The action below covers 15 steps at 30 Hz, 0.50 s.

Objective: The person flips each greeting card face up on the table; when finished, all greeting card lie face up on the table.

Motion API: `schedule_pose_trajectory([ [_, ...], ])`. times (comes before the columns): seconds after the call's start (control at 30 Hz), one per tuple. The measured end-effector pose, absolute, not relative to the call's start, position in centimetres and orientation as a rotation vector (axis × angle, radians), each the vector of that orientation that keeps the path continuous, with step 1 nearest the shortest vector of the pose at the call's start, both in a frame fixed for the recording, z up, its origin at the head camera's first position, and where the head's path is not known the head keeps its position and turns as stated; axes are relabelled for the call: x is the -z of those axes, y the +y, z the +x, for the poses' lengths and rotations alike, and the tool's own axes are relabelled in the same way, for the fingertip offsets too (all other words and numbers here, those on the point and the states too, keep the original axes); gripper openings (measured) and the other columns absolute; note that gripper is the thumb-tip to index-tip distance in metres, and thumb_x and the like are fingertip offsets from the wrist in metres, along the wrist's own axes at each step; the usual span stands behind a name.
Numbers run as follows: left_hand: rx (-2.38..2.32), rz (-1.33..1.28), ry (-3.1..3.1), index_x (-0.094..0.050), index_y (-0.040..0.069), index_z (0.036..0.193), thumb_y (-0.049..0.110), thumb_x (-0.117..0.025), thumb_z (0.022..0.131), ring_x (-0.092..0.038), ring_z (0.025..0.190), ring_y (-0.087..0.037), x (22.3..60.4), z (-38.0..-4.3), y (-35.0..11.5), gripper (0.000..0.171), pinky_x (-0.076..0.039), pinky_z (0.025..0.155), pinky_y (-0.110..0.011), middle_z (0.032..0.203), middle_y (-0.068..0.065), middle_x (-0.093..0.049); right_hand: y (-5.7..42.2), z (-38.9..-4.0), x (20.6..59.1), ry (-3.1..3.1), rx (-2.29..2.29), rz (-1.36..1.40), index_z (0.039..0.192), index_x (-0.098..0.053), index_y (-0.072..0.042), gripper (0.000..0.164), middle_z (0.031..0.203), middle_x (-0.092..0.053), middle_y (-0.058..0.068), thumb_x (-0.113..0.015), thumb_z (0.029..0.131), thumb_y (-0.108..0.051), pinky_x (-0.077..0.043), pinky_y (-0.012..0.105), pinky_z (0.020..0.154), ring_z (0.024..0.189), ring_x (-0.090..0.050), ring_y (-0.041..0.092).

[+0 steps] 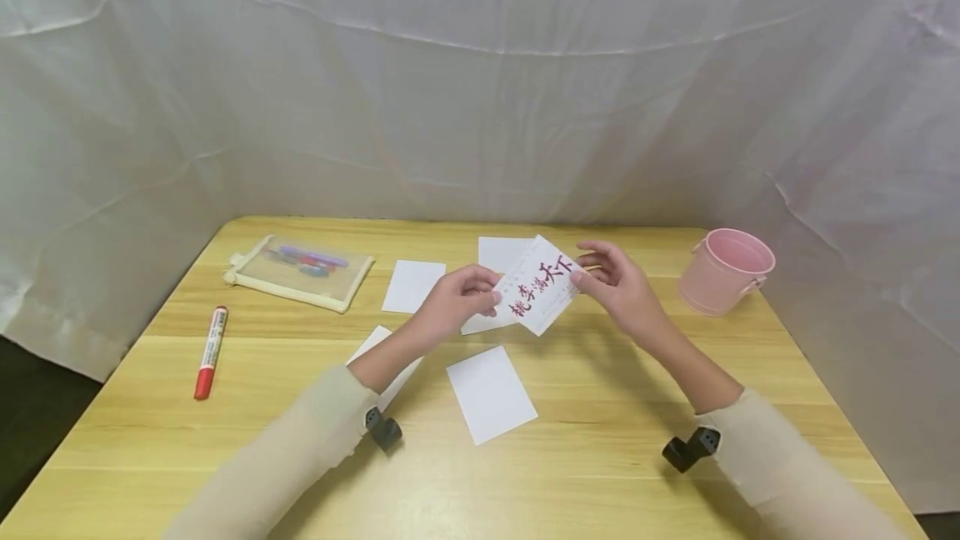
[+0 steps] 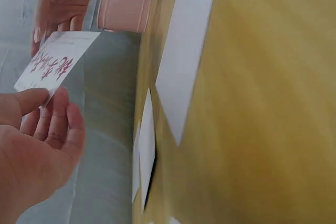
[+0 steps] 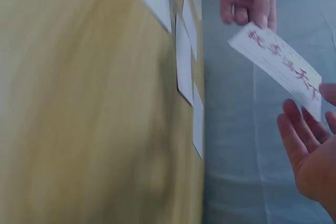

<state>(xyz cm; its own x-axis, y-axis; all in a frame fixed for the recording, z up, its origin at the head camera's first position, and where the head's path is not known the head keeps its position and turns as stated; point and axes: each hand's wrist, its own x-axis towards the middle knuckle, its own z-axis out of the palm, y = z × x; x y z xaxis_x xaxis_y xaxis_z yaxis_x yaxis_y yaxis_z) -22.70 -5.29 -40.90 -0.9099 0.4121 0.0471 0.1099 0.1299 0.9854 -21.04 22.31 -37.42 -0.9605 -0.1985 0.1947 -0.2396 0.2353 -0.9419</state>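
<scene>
A white card with red Chinese characters is held tilted above the table by both hands. My left hand pinches its left corner between thumb and fingers. At the opposite corner, the right hand grips it with the thumb on the printed face and fingers behind, as the right wrist view also shows. Several blank white cards lie below: one near the front, another at the left, one at the back. The left forearm partly covers a further card.
A mesh zip pouch with pens inside lies at the back left. Nearer on that side is a red-capped marker. The pink bucket stands at the back right, and pale cloth hangs around the wooden table.
</scene>
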Motion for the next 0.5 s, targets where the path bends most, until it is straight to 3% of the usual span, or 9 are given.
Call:
schedule_pose_trajectory([
  [0.13,-1.698,0.596,2.247,-0.067,0.009,0.117,0.012,-0.067,0.096,-0.069,0.092,-0.037,40.5,-23.7,-4.1,0.021,-0.055,0.087,-0.055,0.102,-0.014,-0.071,23.6,-22.1,37.1,-2.625,-1.568,0.511,0.146,-0.048,-0.009,0.054,0.115,-0.066,0.020,-0.068,0.097,-0.013,-0.055,0.019,0.078,0.091,-0.066,0.010],
  [0.33,-1.545,0.672,2.276,-0.068,0.007,0.116,0.010,-0.065,0.096,-0.068,0.093,-0.035,40.6,-25.8,-1.4,0.020,-0.057,0.086,-0.048,0.099,-0.009,-0.070,25.8,-23.4,37.8,-2.802,-1.264,0.494,0.133,-0.063,-0.010,0.038,0.106,-0.068,0.016,-0.069,0.097,-0.018,-0.052,0.022,0.074,0.087,-0.065,0.018],
  [0.5,-1.456,0.710,2.365,-0.068,0.005,0.112,0.010,-0.066,0.095,-0.065,0.092,-0.024,41.3,-28.4,0.8,0.018,-0.053,0.076,-0.029,0.097,-0.008,-0.068,27.7,-25.0,39.3,-2.873,-1.235,0.365,0.130,-0.063,-0.008,0.035,0.109,-0.065,0.018,-0.069,0.097,-0.017,-0.053,0.026,0.078,0.096,-0.065,0.026],
])
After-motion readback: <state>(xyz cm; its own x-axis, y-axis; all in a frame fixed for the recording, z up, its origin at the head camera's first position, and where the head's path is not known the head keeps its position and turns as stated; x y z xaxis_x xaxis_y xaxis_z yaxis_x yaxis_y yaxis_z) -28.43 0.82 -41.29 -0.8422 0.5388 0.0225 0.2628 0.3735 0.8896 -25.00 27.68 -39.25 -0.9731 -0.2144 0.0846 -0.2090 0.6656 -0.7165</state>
